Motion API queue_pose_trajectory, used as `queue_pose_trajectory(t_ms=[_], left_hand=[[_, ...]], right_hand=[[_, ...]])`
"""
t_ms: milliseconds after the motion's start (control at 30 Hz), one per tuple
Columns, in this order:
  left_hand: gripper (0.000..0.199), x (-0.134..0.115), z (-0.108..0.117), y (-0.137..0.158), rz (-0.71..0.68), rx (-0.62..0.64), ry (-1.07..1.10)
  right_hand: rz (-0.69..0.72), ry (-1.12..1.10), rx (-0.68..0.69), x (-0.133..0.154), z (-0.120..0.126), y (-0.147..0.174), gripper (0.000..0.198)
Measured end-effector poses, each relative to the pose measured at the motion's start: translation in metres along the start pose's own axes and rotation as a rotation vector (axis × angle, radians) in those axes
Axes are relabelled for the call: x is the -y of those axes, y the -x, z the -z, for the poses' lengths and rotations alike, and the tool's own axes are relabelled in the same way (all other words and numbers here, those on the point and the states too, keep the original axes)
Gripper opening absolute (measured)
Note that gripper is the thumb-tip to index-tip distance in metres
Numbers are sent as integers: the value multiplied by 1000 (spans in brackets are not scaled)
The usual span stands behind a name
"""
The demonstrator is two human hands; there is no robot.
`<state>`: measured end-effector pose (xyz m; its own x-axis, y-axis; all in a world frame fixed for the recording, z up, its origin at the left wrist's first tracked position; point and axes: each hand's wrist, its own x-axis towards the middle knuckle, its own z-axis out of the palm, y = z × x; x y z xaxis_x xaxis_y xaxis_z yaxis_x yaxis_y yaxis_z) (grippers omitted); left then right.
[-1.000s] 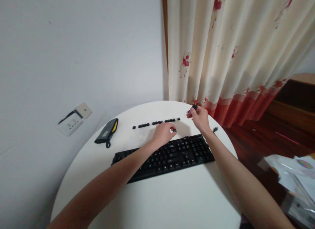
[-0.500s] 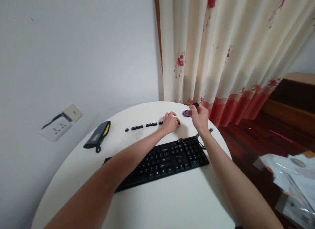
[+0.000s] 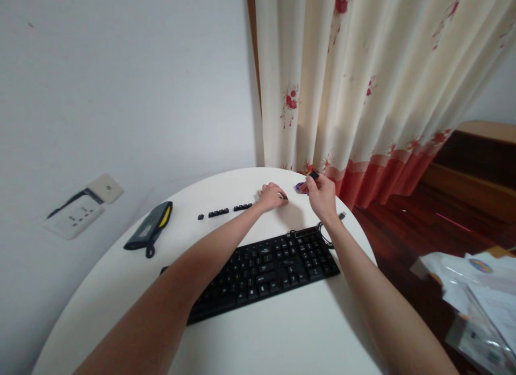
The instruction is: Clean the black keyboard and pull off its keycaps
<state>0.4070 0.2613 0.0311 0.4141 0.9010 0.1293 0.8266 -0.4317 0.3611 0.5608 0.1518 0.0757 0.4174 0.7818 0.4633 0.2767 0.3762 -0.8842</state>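
My left hand (image 3: 272,196) rests at the far side of the white round table (image 3: 258,342), its fingers curled and closed on a small black keycap (image 3: 284,198). My right hand (image 3: 323,196) pinches a small black block-like object (image 3: 313,175) above the table's far right edge; its exact kind is unclear. Close to it lies a purple and reddish packet (image 3: 301,188). Left of my left hand, black keycaps (image 3: 218,212) lie in a row of short groups, with a single keycap (image 3: 200,217) at the left end. My left forearm covers part of the black keyboard (image 3: 278,264).
A dark pouch with a yellow patch (image 3: 164,216) lies at the table's left. The keyboard's cable plug (image 3: 342,216) is near the right edge. Wall sockets (image 3: 80,216), a flowered curtain (image 3: 314,84) and plastic bags (image 3: 471,278) surround the table.
The view has shifted slightly. My left fingers have drawn closer together around the keycap. My right hand still holds the black object, now tilted a little differently.
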Motion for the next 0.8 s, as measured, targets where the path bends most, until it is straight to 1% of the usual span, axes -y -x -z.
queue_pose_trajectory(t_ms=[367, 567, 733, 800], left_hand=[[27, 3, -1, 2, 36, -52, 10], [28, 1, 1, 3, 59, -45, -9], [36, 2, 11, 6, 70, -51, 1], [33, 5, 20, 10, 83, -88, 22]], right_hand=[[14, 6, 20, -1, 0, 0, 28], [15, 18, 27, -1, -1, 0, 30], [25, 17, 24, -4, -1, -1, 30], [35, 25, 36, -4, 0, -1, 28]])
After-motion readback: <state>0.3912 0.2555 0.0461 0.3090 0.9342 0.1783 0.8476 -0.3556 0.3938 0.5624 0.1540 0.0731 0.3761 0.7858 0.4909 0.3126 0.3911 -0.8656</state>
